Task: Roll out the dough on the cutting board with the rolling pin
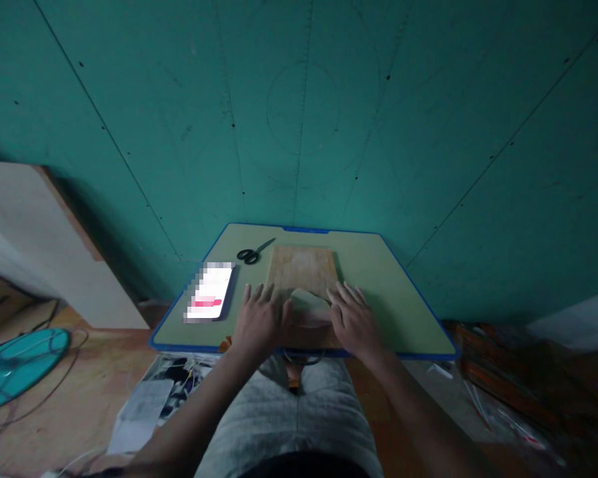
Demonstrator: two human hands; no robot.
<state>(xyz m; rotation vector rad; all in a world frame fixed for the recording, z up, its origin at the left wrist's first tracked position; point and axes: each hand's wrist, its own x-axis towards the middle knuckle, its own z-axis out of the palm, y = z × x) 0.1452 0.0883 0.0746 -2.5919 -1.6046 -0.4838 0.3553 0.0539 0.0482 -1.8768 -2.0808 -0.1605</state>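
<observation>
A wooden board (pixel 303 265) lies on the small pale green table in front of me. Near its front end rests a thin, pale, flat piece (pixel 309 305) with a raised, uneven far edge; I cannot make out its material. My left hand (pixel 263 320) lies palm down at the left side of the board, fingers stretched out, the thumb side close to the pale piece. On the other side, my right hand (pixel 353 318) is also palm down with fingers spread, its thumb side at the piece's right end. What is under both palms is hidden.
Black-handled scissors (pixel 254 252) lie left of the board, and a lit tablet or phone (pixel 212 292) sits nearer me. A small orange-brown thing (pixel 225 344) is by my left wrist. The table's blue rim (pixel 418 292) stands close to a green wall (pixel 299 119).
</observation>
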